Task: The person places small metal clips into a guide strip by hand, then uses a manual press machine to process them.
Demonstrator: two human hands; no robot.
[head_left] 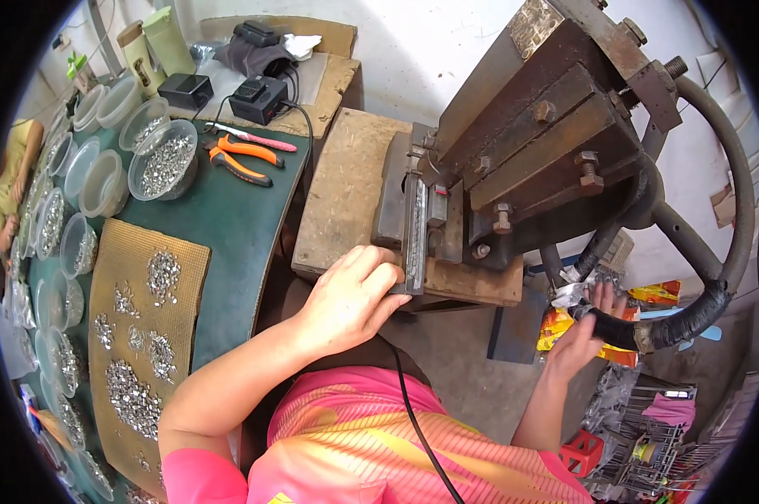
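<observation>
A dark iron hand press (556, 143) stands in front of me on a wooden block. On its bed lies a long, narrow metal bar (416, 239), its length running toward me. My left hand (354, 294) is closed at the bar's near end, thumb below and fingers curled over the edge; whatever small piece the fingertips may cover is hidden. To the right, my right hand (583, 332) is beside the black-wrapped part of the press's handwheel (728, 269). Its fingers are spread and slightly blurred, not wrapped round the rim.
On the green table (245, 202) at left lie orange-handled pliers (241, 160), a pink-handled tool (258, 139) and tubs of small metal parts (165, 164). A brown mat (191, 294) carries piles of such parts. A black cable (405, 378) crosses my front. Metal racks (648, 420) stand lower right.
</observation>
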